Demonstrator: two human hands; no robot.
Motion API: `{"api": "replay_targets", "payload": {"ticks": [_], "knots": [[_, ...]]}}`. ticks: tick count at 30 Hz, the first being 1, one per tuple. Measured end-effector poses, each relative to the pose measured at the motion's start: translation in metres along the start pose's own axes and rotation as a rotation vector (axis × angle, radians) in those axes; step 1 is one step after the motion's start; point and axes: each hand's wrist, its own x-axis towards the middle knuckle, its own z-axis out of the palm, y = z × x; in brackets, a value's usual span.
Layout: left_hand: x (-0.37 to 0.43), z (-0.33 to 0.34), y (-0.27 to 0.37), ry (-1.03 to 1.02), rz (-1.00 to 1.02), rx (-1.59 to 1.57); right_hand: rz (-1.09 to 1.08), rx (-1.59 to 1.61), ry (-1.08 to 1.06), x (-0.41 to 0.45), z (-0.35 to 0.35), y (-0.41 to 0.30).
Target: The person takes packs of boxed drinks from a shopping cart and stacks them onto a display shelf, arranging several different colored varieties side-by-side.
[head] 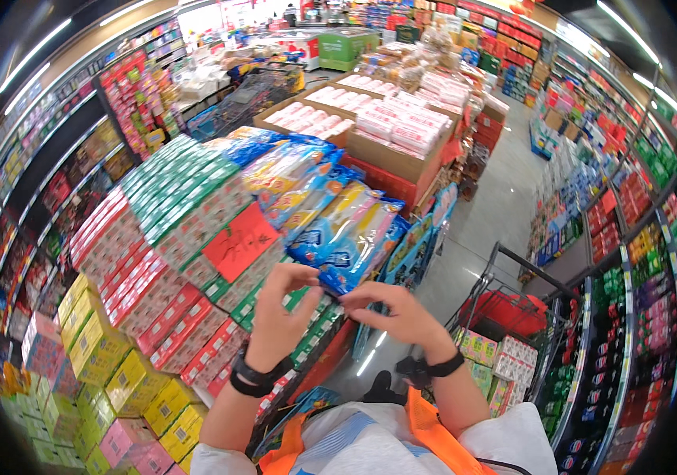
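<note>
Shiny blue plastic packages (338,240) with yellow and pink parts lie in a row on the display in front of me. My right hand (394,309) has its thumb and fingertips at the lower corner of the nearest blue package; whether they pinch it is unclear. Just left of that corner, my left hand (285,314) is raised with thumb and fingers curved apart, holding nothing visible. Beneath and beside it are stacked green-and-white cartons (196,219). A red paper sign (240,242) with handwriting rests against these cartons. Both wrists wear black bands.
Red cartons (178,320) and yellow cartons (136,386) are stacked at the left. Open cardboard boxes (392,154) of white-and-red packs stand beyond the blue packages. A black wire shopping cart (507,297) with cartons stands at the right, near drink shelves (623,309).
</note>
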Motion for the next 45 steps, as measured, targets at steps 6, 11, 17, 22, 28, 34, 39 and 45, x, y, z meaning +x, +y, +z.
{"api": "replay_targets", "payload": {"ticks": [6,11,17,22,28,34,39,45], "knots": [[0.054,0.199,-0.013,-0.584,-0.086,-0.050,0.417,0.270,0.748,-0.167,-0.154,0.134],[0.046,0.407,-0.056,-1.031,-0.122,-0.130,0.596,0.643,1.282,-0.298,-0.199,0.245],[-0.005,0.613,-0.102,-1.455,-0.072,0.081,0.723,0.872,1.726,-0.450,-0.194,0.353],[-0.051,0.717,-0.161,-1.552,-0.085,0.148,0.452,1.070,1.978,-0.509,-0.206,0.406],[-0.097,0.800,-0.200,-1.706,-0.332,0.083,0.771,0.140,1.657,-0.557,-0.227,0.489],[-0.108,0.804,-0.218,-1.687,-0.471,0.060,0.728,0.994,2.169,-0.542,-0.305,0.478],[-0.084,0.787,-0.205,-1.517,-0.830,-0.075,0.428,1.221,2.319,-0.522,-0.300,0.467],[-0.030,0.715,-0.201,-1.218,-1.078,-0.435,0.098,1.548,1.790,-0.400,-0.234,0.381]]}}
